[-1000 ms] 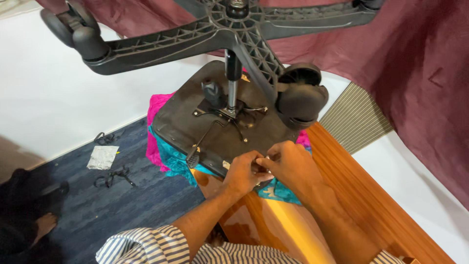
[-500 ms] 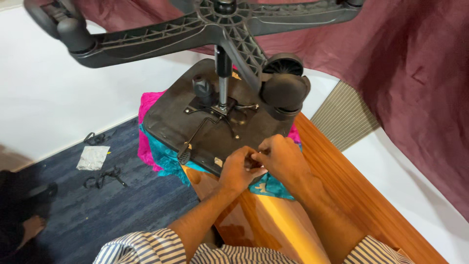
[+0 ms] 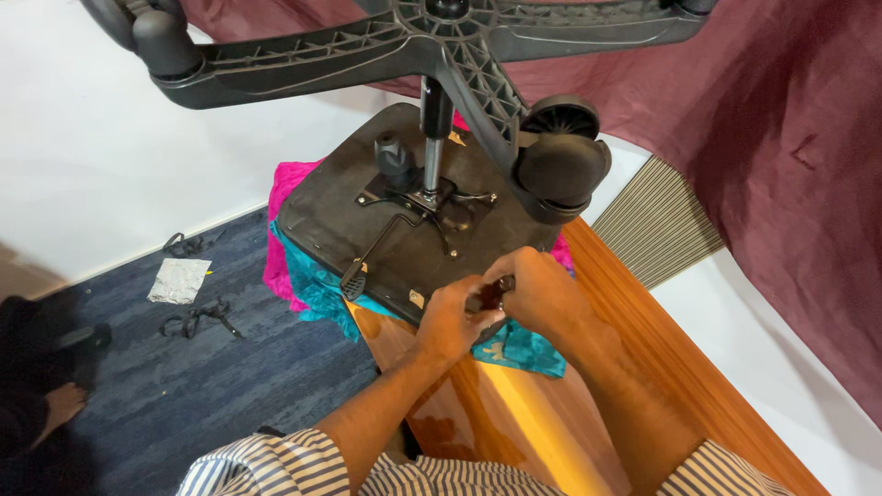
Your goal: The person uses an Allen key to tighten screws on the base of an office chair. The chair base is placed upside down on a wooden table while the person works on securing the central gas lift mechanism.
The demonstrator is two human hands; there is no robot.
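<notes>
Upturned office chair on a wooden table [image 3: 643,367], seat underside [image 3: 340,220] facing up, resting on pink and teal cloth [image 3: 294,266]. Star base [image 3: 386,46] with black casters [image 3: 560,165] looming overhead, metal post [image 3: 434,147] rising from the mechanism plate [image 3: 413,197] at the seat's middle.

Both hands together at the seat's near edge. Left hand [image 3: 450,321] curled, fingers closed around a small dark part [image 3: 487,296], apparently a knob or fastener; exact kind too small to tell. Right hand [image 3: 542,294] cupped over the same spot from the right, fingers closed on it too, thumb tucked under.

Lever with flat paddle [image 3: 354,276] lying just left of the hands. On the blue carpet [image 3: 184,395] far left, a silvery packet [image 3: 179,280] and loose black fittings [image 3: 197,317]. Maroon curtain [image 3: 781,138] on the right.

Judged from this: fitting or tightening a small piece at the seat edge. Best done with one hand pinning the part square to the edge and the other turning, wrists low and braced on the seat. Worth minding the caster hanging right above the knuckles, and the cloth underneath, likely to let the seat slide if pushed sideways. Pressure straight down into the table, not outward towards the near edge.
</notes>
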